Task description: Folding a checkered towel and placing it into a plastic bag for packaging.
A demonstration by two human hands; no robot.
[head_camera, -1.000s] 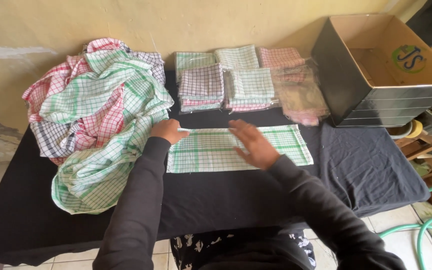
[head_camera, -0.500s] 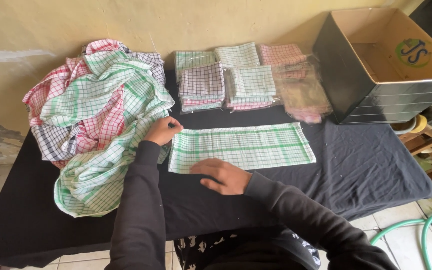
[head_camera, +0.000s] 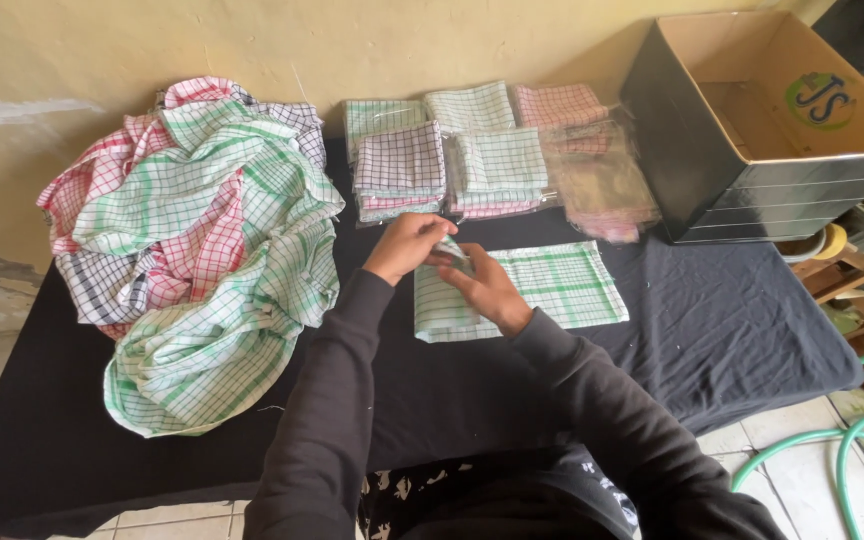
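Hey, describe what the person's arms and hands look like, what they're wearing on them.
Both arms are covered by long, loose sleeves of dark charcoal fabric, plain and without visible markings, ending at the wrists. The left hand and the right hand are bare: no gloves, and no rings, watch or bracelet can be made out. The left sleeve and right sleeve look soft and slightly creased.

Your arms are covered by long sleeves of dark charcoal fabric, plain and unmarked, with soft folds along their length. The cuffs end at the wrists, leaving your left hand point(head_camera: 407, 243) and right hand point(head_camera: 487, 290) bare. Below, near your lap, a dark garment shows a scattered white print. No rings, watch or gloves are visible.
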